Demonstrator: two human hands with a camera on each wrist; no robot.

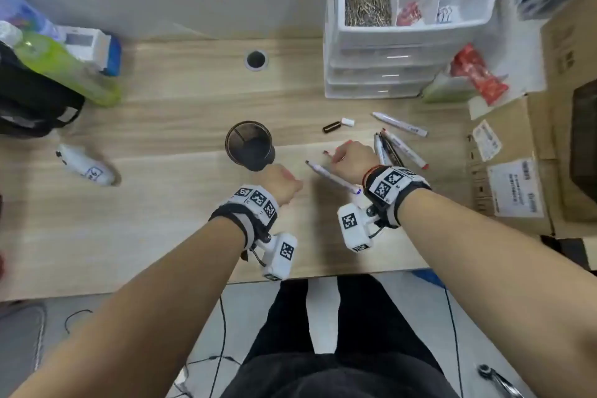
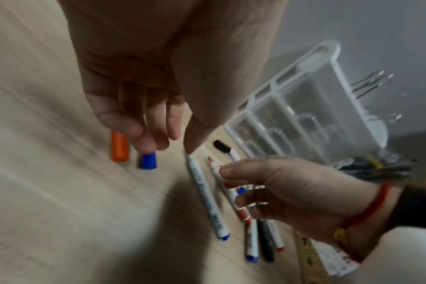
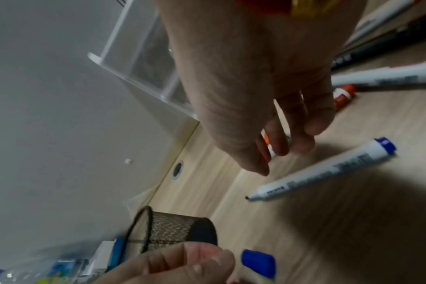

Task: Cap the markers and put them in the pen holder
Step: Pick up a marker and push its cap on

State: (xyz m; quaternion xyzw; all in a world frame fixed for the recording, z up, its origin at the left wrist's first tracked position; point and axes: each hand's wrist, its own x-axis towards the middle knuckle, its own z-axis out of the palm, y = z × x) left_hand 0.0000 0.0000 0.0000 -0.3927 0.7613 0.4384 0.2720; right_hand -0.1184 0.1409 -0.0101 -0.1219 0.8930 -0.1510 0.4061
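From the head view, the mesh pen holder (image 1: 250,145) is seen upright mid-desk (image 1: 161,203), with uncapped markers (image 1: 400,147) toward the right edge. From the left wrist, the left hand (image 2: 144,107) is held loosely open over an orange cap (image 2: 119,147) and a blue cap (image 2: 148,160). From the right wrist, a red marker (image 3: 270,147) is pinched by the right hand (image 3: 268,115).

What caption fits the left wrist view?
Left hand reaching toward a blue cap while the right hand picks up a red marker.
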